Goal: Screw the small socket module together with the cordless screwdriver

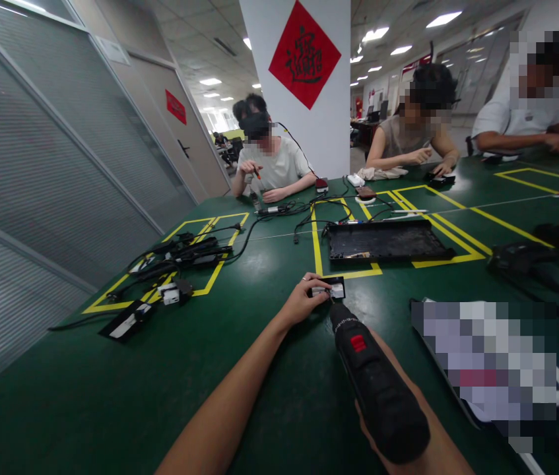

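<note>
Black drill (378,389) lined up on a small black part (339,287)

The small black part, with a whitish piece inside, lies on the green table (160,409), well in from its left edge and just short of the yellow tape (351,274) in front of the black tray (388,241). Its long axis runs side to side, roughly along the table's far edge.

The left hand (303,298) is the nearer one: it reaches in from the part's left side, fingers curled over it and thumb close to the index finger, steadying it. The right hand (394,361) is wrapped around the drill, mostly hidden beneath it. From that hand the part lies ahead and to the left.

The drill's long axis runs across the part's, its nose pointing toward the far edge and slightly left. Whether the tip touches the part, I cannot tell.
</note>
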Demonstrator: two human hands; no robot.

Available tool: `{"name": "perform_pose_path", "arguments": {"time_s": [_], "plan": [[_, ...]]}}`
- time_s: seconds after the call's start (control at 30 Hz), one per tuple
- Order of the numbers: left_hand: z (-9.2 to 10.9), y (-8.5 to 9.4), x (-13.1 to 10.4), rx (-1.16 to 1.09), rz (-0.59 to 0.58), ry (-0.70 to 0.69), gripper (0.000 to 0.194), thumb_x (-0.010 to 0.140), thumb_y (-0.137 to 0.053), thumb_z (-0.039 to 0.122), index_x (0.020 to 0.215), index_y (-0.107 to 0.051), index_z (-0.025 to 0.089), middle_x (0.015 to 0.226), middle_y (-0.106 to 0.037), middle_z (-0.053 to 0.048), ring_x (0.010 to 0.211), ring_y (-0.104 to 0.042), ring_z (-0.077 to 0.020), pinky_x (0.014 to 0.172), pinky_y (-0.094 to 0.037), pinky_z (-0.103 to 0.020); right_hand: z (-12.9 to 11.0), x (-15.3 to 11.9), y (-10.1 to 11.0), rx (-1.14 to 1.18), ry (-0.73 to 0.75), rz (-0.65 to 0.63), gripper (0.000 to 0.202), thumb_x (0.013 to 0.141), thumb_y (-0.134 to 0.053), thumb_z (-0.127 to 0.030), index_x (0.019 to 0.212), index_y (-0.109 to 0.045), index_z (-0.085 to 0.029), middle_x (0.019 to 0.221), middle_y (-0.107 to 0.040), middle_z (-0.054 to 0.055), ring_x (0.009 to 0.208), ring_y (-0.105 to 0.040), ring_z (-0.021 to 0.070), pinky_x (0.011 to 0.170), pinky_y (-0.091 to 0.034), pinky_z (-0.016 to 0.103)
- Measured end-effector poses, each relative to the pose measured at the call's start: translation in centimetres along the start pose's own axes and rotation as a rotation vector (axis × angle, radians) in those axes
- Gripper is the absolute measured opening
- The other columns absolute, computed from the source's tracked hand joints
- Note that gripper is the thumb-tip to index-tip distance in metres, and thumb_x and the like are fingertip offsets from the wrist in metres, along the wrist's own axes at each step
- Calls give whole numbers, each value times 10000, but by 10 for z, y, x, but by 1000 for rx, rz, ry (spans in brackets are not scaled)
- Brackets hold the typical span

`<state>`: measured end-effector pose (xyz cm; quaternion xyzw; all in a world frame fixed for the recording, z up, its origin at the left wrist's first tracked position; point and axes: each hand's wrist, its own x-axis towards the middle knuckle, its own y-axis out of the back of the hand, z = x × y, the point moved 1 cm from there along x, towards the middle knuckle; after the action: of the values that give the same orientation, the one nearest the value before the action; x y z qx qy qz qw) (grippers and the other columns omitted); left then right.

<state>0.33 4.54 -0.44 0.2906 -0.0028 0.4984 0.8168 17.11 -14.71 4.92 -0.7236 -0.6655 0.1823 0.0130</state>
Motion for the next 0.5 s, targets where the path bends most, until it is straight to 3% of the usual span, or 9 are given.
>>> {"name": "perform_pose_path", "arguments": {"time_s": [0.23, 0.37, 0.5], "plan": [[0, 0, 0, 3, -1, 4, 216, 803, -630, 273, 989, -705, 193, 1104, -523, -80, 1086, -511, -211, 981, -386, -351, -11, -17, -4, -15, -112, -5, 411, 871, -409, -426, 1247, -518, -302, 827, -657, 21, 611, -633, 168, 611, -532, 341], [-2, 0, 0, 12, -5, 5, 218, 808, -627, 286, 990, -703, 196, 1102, -524, -79, 1091, -510, -213, 981, -388, -354, -21, -21, -3, -59, -91, -5, 411, 886, -377, -466, 1221, -547, -300, 733, -645, 15, 698, -663, 199, 667, -541, 354], [-3, 0, 0, 18, 4, -5, 212, 806, -629, 281, 985, -704, 197, 1096, -527, -78, 1085, -514, -210, 990, -380, -358, -19, -9, -5, -61, -84, -3, 435, 894, -320, -504, 1075, -630, -257, 596, -598, 16, 777, -673, 235, 679, -543, 365]]}}
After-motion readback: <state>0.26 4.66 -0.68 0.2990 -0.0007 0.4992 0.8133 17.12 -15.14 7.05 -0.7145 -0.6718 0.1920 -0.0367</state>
